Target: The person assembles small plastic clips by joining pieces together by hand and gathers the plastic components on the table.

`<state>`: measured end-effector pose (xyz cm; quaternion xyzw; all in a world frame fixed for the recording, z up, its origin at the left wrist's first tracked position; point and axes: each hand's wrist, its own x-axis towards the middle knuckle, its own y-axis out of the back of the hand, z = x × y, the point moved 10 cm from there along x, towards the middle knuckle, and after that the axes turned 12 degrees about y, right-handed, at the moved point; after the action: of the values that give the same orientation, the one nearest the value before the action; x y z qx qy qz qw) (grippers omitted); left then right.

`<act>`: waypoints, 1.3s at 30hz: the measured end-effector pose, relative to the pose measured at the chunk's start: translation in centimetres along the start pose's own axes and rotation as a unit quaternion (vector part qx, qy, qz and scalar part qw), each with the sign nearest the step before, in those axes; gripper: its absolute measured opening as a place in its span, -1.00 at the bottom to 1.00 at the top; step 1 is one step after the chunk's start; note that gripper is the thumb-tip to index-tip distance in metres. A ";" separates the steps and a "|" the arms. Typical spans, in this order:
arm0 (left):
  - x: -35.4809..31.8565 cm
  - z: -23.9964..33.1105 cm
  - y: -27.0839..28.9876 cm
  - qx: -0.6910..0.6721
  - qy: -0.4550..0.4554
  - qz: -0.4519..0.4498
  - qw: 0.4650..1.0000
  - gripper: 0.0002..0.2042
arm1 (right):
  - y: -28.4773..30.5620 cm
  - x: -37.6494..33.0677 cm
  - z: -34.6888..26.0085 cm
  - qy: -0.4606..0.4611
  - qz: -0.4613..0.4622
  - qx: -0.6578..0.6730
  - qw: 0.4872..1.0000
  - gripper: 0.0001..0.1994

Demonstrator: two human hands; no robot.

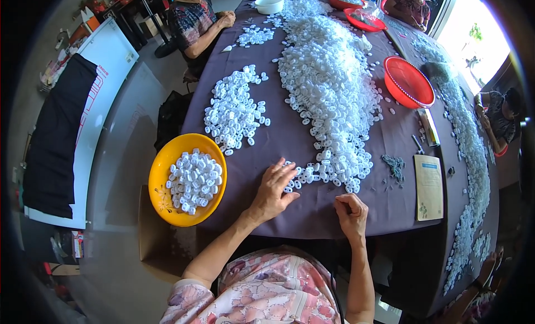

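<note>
A long heap of small white oval plastic pieces with holes runs down the table toward me. At its near end my left hand lies over a few loose pieces, fingers stretched out and apart, fingertips touching them. My right hand rests near the table's front edge, fingers curled into a pinch; whatever is in it is hidden. A smaller spread of the same pieces lies to the left. Nearer, at the left edge, a yellow bowl holds many more. Small dark grey-green bits lie in a little clump to the right.
A red basket stands at the right, with a small box and a tan booklet nearer me. A white bowl and red trays sit far off. Other people work around the tables. A cardboard box is below the yellow bowl.
</note>
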<state>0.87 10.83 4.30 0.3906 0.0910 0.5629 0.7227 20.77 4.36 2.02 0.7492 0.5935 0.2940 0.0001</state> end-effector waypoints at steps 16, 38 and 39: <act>2.7 -1.4 -0.5 0.088 0.015 0.010 0.996 -0.71 | 0.2 0.1 0.4 -0.017 0.015 -0.016 1.000 -0.92; 3.4 -5.7 1.1 0.005 0.071 0.069 0.995 -0.86 | 0.2 0.1 1.1 -0.056 0.023 -0.013 0.998 -0.91; 3.3 -4.7 0.7 0.045 0.054 0.053 0.996 -0.84 | 0.3 0.0 1.4 -0.056 0.027 -0.013 0.998 -0.91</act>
<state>-1.19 15.92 2.62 0.3963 0.1340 0.6161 0.6674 21.63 4.80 0.99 0.7802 0.5683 0.2590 0.0349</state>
